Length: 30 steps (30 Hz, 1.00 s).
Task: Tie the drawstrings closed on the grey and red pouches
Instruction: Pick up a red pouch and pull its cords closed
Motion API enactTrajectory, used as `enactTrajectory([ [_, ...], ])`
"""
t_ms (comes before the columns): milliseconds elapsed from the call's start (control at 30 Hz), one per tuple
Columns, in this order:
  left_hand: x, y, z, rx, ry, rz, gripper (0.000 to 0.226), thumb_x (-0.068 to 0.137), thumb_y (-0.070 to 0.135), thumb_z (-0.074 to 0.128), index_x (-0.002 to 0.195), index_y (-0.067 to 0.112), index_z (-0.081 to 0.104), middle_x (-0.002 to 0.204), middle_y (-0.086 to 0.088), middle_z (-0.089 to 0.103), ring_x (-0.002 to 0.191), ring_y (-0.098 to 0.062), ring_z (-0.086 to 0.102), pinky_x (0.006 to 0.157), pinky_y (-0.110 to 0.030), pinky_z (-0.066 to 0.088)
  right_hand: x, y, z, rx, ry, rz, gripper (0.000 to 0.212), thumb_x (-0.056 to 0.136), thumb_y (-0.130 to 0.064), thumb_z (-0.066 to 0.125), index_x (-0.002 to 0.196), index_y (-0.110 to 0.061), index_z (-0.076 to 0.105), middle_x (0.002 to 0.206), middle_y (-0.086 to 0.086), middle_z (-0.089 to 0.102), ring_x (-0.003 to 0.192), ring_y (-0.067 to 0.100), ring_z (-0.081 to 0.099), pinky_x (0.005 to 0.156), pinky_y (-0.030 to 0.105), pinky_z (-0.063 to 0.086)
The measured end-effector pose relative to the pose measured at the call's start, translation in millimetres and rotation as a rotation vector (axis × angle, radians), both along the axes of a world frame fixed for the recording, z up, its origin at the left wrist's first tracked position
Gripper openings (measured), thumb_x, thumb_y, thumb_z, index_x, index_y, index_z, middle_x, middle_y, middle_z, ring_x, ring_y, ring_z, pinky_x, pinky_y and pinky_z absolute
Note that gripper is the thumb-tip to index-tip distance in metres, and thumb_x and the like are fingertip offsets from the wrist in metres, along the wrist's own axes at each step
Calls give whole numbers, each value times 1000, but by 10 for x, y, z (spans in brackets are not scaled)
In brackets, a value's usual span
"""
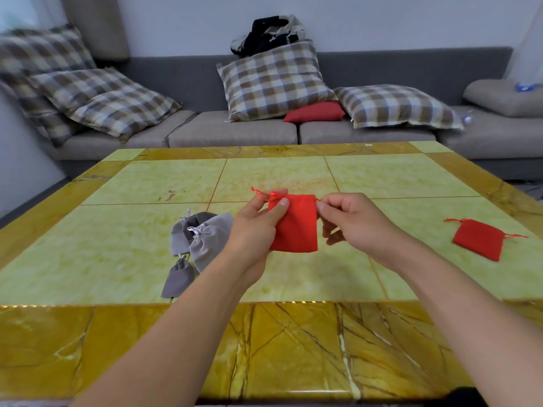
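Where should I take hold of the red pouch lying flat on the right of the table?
Judging by its pose, pinch the spare red pouch at its open top edge, by the drawstring tails sticking out at each corner, coming from above with the right hand. It lies flat, so its body offers little to grip.

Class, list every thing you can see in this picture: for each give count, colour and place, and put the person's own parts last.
Red fabric drawstring pouch in hands: 1, red, held above the table centre.
Red fabric drawstring pouch on table: 1, red, flat at the table's right.
Grey velvet drawstring pouches: 3, grey, clustered left of the hands, necks gathered.
Marble-patterned table: 1, green with yellow border, foreground.
Grey sofa: 1, behind the table.
Checked cushions: about 5, brown and cream, on the sofa.
Small red cushion: 1, among the checked ones.
Dark clothing pile: 1, black and beige, on the sofa back.
Left hand: pinches the pouch's left edge.
Right hand: pinches the right drawstring.
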<state>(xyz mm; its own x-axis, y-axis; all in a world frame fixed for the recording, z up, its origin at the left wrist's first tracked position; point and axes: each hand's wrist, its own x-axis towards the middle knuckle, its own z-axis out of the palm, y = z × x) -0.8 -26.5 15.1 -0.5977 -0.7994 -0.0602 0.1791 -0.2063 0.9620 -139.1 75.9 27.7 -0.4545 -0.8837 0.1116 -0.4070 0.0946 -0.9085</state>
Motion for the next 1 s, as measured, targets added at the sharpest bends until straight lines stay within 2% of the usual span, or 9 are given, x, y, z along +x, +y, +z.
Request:
enactTrajectory([
  [133,9,17,42,59,4,10,34,102,46,44,107,26,71,99,3,71,91,-18,63,81,-42,53,72,-22,23,-30,-297,53,29,103,-24,49,94,-7,71,84,5,68,72,18,63,67,34,52],
  [267,36,-27,60,244,58,35,42,104,46,35,102,27,72,105,-2,73,96,-21,68,88,-49,57,48,-16,65,-78,-546,97,29,101,-25,51,78,-12,62,85,3,65,72,18,61,67,34,47],
  [367,37,-51,62,380,139,41,40,104,43,38,97,22,71,96,0,73,83,-18,67,72,-38,56,24,-16,93,-162,-743,54,33,98,-24,53,67,-14,49,94,4,67,72,18,60,64,31,45],
  [467,20,-67,57,464,215,20,37,105,39,40,97,20,71,96,2,75,87,-18,61,79,-30,48,17,-35,139,-299,-1013,21,33,92,-21,54,62,-17,42,101,7,72,69,17,57,57,25,39],
  [567,37,-75,92,472,250,-15,33,105,36,41,95,21,68,100,5,75,71,-12,51,67,-25,36,11,-65,153,-397,-1201,47,31,88,-20,55,60,-17,42,81,2,68,53,10,47,46,20,32],
  [633,81,-106,147,472,287,-7,35,105,33,39,83,18,61,81,2,71,62,-12,47,60,-25,32,-12,-67,158,-396,-1210,50,34,91,-18,52,60,-17,41,64,-1,51,47,9,38,41,19,30],
  [733,130,-137,236,345,275,65,41,106,30,36,70,16,49,61,0,54,56,-14,45,61,-25,37,-127,-33,205,-379,-1135,-29,38,96,-13,47,60,-17,36,57,-1,37,44,9,29,40,19,27],
  [867,67,-47,253,203,240,88,42,106,32,37,71,16,52,59,1,56,57,-14,50,64,-25,44,-197,-21,226,-438,-975,-112,39,96,-11,48,61,-18,33,55,-2,37,44,9,28,42,20,26],
  [1000,95,6,180,101,199,31,44,106,36,36,74,15,57,63,1,58,60,-13,52,66,-27,45,-145,19,117,-333,-864,-83,38,98,-15,48,62,-17,36,58,-1,38,49,11,27,46,23,26],
])
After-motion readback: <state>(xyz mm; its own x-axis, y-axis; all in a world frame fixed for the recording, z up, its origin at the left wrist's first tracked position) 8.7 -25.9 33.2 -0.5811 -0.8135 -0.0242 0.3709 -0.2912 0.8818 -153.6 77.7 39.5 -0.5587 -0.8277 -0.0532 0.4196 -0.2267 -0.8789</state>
